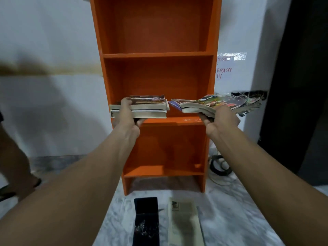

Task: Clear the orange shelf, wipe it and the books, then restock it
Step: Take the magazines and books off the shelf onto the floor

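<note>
White wall and grey marbled floor surrounded a tall orange shelf [156,32]. Both hands were straight ahead, level with its middle board [177,120]. The person's left hand [126,118] gripped a stack of thick books [147,108] lying flat, thumb on top and fingers beneath, the long side running left to right along the board's front edge. Whether it touched the board was unclear. The right hand [220,119] gripped a splayed bundle of thin magazines [221,103] from below, which tilted and jutted past the shelf's right wall. The stack seemed squarer to the opening. A dark book [146,222] and a pale flat item [184,222] lay on the floor below.
</note>
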### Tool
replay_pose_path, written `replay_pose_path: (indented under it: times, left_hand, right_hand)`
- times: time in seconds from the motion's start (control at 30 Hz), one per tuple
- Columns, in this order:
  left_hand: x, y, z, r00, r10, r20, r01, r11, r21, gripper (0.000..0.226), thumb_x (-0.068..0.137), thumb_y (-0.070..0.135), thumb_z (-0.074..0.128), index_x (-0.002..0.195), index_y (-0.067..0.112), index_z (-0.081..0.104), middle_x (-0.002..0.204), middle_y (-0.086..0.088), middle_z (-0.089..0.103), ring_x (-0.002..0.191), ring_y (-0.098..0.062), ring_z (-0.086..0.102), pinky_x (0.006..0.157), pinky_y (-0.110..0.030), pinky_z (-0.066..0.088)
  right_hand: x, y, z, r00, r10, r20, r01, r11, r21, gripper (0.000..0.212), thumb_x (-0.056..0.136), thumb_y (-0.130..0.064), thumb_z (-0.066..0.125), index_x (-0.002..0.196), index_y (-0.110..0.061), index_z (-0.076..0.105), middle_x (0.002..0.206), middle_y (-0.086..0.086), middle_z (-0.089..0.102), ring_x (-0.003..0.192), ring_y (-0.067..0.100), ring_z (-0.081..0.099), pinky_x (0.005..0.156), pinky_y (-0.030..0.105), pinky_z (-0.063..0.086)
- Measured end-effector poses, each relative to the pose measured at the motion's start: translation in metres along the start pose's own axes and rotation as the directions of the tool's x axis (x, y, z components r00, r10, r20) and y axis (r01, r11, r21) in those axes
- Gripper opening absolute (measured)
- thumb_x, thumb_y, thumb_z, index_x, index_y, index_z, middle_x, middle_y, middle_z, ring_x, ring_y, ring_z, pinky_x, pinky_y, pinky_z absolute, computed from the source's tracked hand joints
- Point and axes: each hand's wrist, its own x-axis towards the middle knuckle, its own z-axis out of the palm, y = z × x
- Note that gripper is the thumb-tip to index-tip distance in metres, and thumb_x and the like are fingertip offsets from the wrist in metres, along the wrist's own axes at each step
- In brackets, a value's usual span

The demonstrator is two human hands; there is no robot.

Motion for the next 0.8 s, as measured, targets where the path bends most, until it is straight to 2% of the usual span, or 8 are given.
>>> replay_pose_path:
  times: [0.1,0.17,0.23,0.4,0.5,0.6,0.7,0.8]
  left_hand:
    - [-0.003,-0.043,-0.033,0.996,-0.046,-0.073,0.049,0.998,0.033,0.029,0.088,0.025,0.068,0.112,0.012,0.060,0.101,-0.012,0.073,0.085,-0.026,0.074,0.076,-0.044,0.062]
    - [-0.009,-0.072,-0.054,0.991,-0.117,-0.065,0.116,0.993,-0.020,0.032,0.088,0.023,0.068,0.116,0.008,0.060,0.104,-0.016,0.073,0.088,-0.030,0.074,0.075,-0.049,0.061]
    - [-0.012,-0.102,-0.074,0.982,-0.165,-0.096,0.162,0.986,-0.044,0.038,0.086,0.022,0.068,0.120,0.007,0.059,0.109,-0.018,0.072,0.092,-0.032,0.073,0.072,-0.049,0.061]
    - [-0.039,-0.172,-0.113,0.947,-0.248,-0.203,0.266,0.961,0.069,0.028,0.081,0.026,0.073,0.101,0.010,0.062,0.105,-0.013,0.071,0.093,-0.027,0.071,0.081,-0.045,0.061]
    - [-0.050,-0.202,-0.128,0.911,-0.334,-0.241,0.349,0.937,0.022,0.029,0.079,0.023,0.073,0.101,0.009,0.061,0.107,-0.013,0.069,0.096,-0.028,0.070,0.075,-0.044,0.062]
    - [-0.064,-0.225,-0.135,0.869,-0.405,-0.286,0.420,0.908,-0.010,0.026,0.083,0.017,0.071,0.105,0.006,0.062,0.105,-0.015,0.070,0.093,-0.025,0.070,0.064,-0.038,0.063]
    - [-0.075,-0.246,-0.143,0.831,-0.441,-0.338,0.474,0.880,0.019,0.031,0.082,0.021,0.071,0.108,0.005,0.064,0.104,-0.013,0.070,0.091,-0.022,0.068,0.058,-0.029,0.058]
    - [-0.075,-0.264,-0.145,0.791,-0.466,-0.396,0.516,0.856,0.022,0.030,0.083,0.023,0.072,0.103,0.004,0.063,0.093,-0.009,0.066,0.078,-0.018,0.064,0.053,-0.027,0.053]
  right_hand:
    - [-0.009,0.008,-0.010,1.000,0.027,0.008,-0.027,1.000,0.011,0.020,0.088,0.013,0.045,0.085,-0.007,0.047,0.102,0.019,0.057,0.079,0.032,0.063,0.064,0.050,0.060]
    - [-0.017,0.018,-0.020,0.999,0.050,-0.007,-0.050,0.999,0.017,0.020,0.088,0.012,0.046,0.080,-0.007,0.047,0.097,0.019,0.056,0.077,0.032,0.063,0.070,0.052,0.059]
    - [-0.024,0.030,-0.030,0.997,0.078,-0.008,-0.078,0.997,0.019,0.021,0.090,0.011,0.045,0.078,-0.007,0.047,0.090,0.017,0.057,0.076,0.030,0.063,0.075,0.052,0.059]
    - [-0.021,0.072,-0.062,0.990,0.134,-0.044,-0.135,0.991,-0.024,0.016,0.088,0.010,0.047,0.090,-0.005,0.052,0.093,0.017,0.062,0.073,0.027,0.065,0.073,0.051,0.059]
    - [-0.017,0.093,-0.084,0.977,0.185,-0.103,-0.192,0.980,-0.056,0.013,0.089,0.007,0.051,0.095,-0.004,0.051,0.103,0.017,0.060,0.086,0.029,0.065,0.079,0.053,0.057]
    - [-0.013,0.107,-0.106,0.956,0.229,-0.183,-0.239,0.970,-0.035,0.021,0.090,0.006,0.054,0.079,-0.009,0.044,0.095,0.015,0.056,0.081,0.028,0.062,0.079,0.050,0.058]
    - [-0.008,0.120,-0.122,0.933,0.264,-0.243,-0.281,0.959,-0.037,0.016,0.089,0.006,0.055,0.080,-0.006,0.048,0.094,0.016,0.058,0.079,0.028,0.062,0.075,0.048,0.059]
    - [-0.001,0.132,-0.132,0.926,0.267,-0.267,-0.296,0.952,-0.073,0.013,0.090,0.005,0.055,0.085,-0.007,0.050,0.088,0.010,0.055,0.076,0.023,0.059,0.070,0.038,0.056]
